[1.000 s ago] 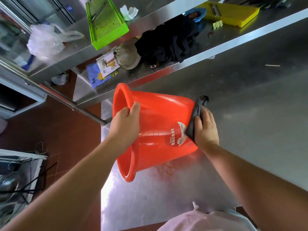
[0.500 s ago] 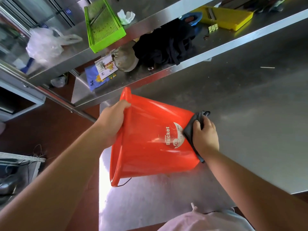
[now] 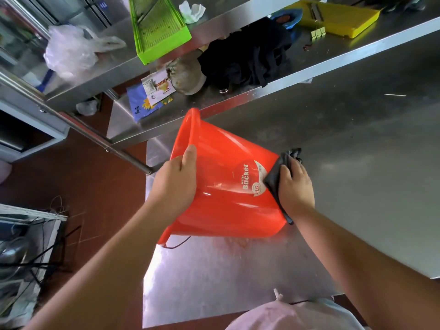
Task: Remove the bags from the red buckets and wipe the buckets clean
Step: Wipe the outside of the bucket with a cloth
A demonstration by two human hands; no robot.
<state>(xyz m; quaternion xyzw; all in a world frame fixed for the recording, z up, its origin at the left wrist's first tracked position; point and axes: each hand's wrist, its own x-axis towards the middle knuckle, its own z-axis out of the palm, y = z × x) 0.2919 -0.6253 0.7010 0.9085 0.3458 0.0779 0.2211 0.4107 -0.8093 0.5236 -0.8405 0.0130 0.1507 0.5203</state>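
Note:
A red bucket [image 3: 226,184] lies tilted on its side on the steel table [image 3: 357,163], its mouth turned left and its base to the right. My left hand [image 3: 177,184] grips the rim, thumb over the outer wall. My right hand [image 3: 294,184] presses a dark cloth [image 3: 277,181] against the wall near the base, beside a white "Bucket" label. A thin wire handle hangs under the rim. The inside of the bucket is hidden.
A steel shelf [image 3: 297,72] behind the bucket holds a black cloth bundle [image 3: 247,55], a green tray [image 3: 158,25], a yellow slicer [image 3: 338,15] and a clear plastic bag [image 3: 69,51]. A pale bag [image 3: 292,315] sits at the table's near edge. Red floor lies at the left.
The bucket has rolled so its mouth faces further left and away. My left hand shifted along the rim, and the right hand slid the cloth down the wall near the base.

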